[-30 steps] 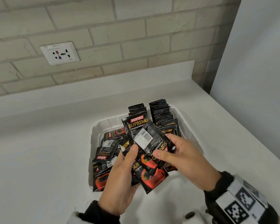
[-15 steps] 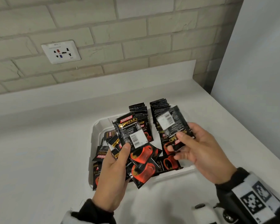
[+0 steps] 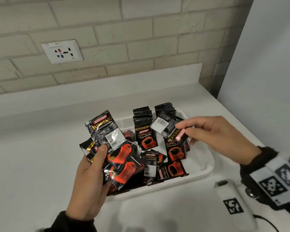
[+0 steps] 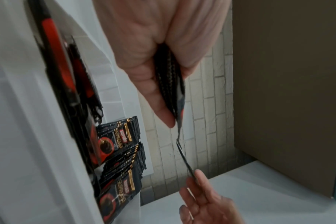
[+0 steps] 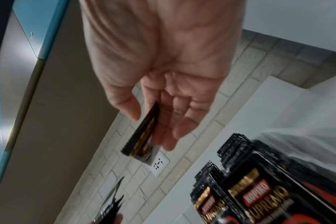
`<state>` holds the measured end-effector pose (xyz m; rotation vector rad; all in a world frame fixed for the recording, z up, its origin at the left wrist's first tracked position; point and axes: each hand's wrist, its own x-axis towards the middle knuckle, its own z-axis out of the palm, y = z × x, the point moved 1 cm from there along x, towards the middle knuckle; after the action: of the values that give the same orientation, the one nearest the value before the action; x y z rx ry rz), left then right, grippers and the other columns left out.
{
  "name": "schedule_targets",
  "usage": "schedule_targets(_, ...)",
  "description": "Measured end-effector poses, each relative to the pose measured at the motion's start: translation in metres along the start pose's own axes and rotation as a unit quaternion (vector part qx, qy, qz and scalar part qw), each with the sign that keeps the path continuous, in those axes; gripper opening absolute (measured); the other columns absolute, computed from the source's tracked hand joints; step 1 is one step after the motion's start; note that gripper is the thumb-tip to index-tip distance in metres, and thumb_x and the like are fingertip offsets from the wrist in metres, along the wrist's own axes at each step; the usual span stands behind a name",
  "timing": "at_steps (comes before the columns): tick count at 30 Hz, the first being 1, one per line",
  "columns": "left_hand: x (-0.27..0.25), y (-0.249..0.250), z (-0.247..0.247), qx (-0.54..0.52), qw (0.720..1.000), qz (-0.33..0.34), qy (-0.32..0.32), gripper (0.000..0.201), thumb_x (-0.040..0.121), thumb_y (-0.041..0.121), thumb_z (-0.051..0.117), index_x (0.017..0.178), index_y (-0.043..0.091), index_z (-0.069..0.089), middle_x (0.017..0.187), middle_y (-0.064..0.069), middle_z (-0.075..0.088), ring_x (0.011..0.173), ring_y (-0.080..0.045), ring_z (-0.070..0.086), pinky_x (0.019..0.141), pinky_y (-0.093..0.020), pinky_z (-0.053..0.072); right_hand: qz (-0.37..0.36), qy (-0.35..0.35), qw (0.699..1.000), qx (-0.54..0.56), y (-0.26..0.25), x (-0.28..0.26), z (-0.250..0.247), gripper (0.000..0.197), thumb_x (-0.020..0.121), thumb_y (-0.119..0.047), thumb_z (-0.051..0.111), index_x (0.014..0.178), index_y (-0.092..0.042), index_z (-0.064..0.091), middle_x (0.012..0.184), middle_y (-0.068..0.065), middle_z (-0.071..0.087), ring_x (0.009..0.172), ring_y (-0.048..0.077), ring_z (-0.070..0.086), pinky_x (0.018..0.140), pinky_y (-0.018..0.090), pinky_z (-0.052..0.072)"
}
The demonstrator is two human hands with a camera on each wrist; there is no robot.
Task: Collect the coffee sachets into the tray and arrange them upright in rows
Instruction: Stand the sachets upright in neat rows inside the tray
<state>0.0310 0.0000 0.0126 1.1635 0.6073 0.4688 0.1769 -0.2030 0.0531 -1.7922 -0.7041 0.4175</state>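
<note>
A white tray [image 3: 206, 166] on the counter holds black-and-red coffee sachets. Two upright rows [image 3: 143, 118] stand at its back, seen also in the left wrist view as upright rows [image 4: 123, 159] and in the right wrist view as upright rows [image 5: 236, 166]. Loose sachets [image 3: 172, 169] lie flat at the front. My left hand [image 3: 92, 180] grips a fanned bunch of sachets [image 3: 110, 141] over the tray's left side; the bunch [image 4: 171, 89] shows edge-on between thumb and fingers. My right hand [image 3: 214, 134] pinches a single sachet [image 3: 167, 126] above the right row; the single sachet [image 5: 144, 134] is tilted.
A wall socket [image 3: 62, 51] sits on the brick wall behind the white counter [image 3: 32, 156]. A tall grey panel [image 3: 266, 56] bounds the right side. A white device with a black marker [image 3: 233, 205] lies on the counter in front of the tray's right corner.
My right hand pulled one sachet off the bunch and carried it right and back, over the right upright row. My left hand kept the bunch and lifted it slightly to the left.
</note>
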Motion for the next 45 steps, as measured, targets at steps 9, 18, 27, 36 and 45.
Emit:
schedule_targets(9, 0.003, 0.006, -0.013, 0.002, 1.000, 0.007, 0.019, 0.018, 0.093, 0.028, 0.046, 0.092, 0.020, 0.062, 0.077, 0.003, 0.074, 0.065, -0.014, 0.071, 0.052, -0.030, 0.057, -0.064, -0.060, 0.967, -0.239, -0.038, 0.051, 0.005, 0.016, 0.077, -0.022, 0.071, 0.086, -0.035, 0.069, 0.080, -0.014, 0.065, 0.071, 0.004, 0.056, 0.065, 0.014, 0.041)
schedule_targets(18, 0.005, 0.007, -0.010, 0.009, 1.000, 0.007, 0.029, 0.016, 0.093, 0.026, 0.047, 0.091, 0.021, 0.062, 0.077, 0.005, 0.074, 0.065, -0.010, 0.070, 0.062, -0.035, 0.049, -0.052, -0.166, 0.901, -0.398, -0.020, 0.096, 0.050, 0.022, 0.086, -0.026, 0.063, 0.106, -0.022, 0.069, 0.080, -0.020, 0.051, 0.076, 0.002, 0.048, 0.075, 0.021, 0.038)
schedule_targets(27, 0.009, 0.003, -0.006, 0.009, 0.999, -0.007, 0.040, 0.013, 0.091, 0.028, 0.049, 0.087, 0.022, 0.060, 0.069, 0.008, 0.072, 0.077, -0.019, 0.064, 0.065, -0.035, 0.050, -0.007, -0.157, 0.893, -0.422, -0.006, 0.116, 0.058, 0.021, 0.085, -0.022, 0.065, 0.104, -0.014, 0.060, 0.107, 0.001, 0.060, 0.080, 0.012, 0.055, 0.070, 0.021, 0.041)
schedule_targets(36, 0.011, 0.003, -0.006, 0.014, 1.000, -0.010, 0.017, 0.015, 0.091, 0.028, 0.048, 0.095, 0.022, 0.062, 0.079, 0.004, 0.074, 0.068, -0.013, 0.070, 0.056, -0.030, 0.052, 0.003, -0.140, 0.857, -0.497, 0.005, 0.121, 0.059, 0.015, 0.079, -0.034, 0.069, 0.081, -0.026, 0.057, 0.083, -0.013, 0.059, 0.080, 0.010, 0.054, 0.065, 0.027, 0.038)
schedule_targets(45, 0.012, 0.001, -0.011, 0.007, 1.000, -0.015, 0.024, 0.016, 0.091, 0.029, 0.049, 0.096, 0.023, 0.063, 0.086, 0.002, 0.075, 0.078, -0.021, 0.069, 0.063, -0.036, 0.054, -0.004, -0.112, 0.870, -0.481, 0.009, 0.125, 0.068, 0.020, 0.078, -0.039, 0.070, 0.073, -0.026, 0.054, 0.070, -0.015, 0.050, 0.075, 0.010, 0.053, 0.057, 0.024, 0.034)
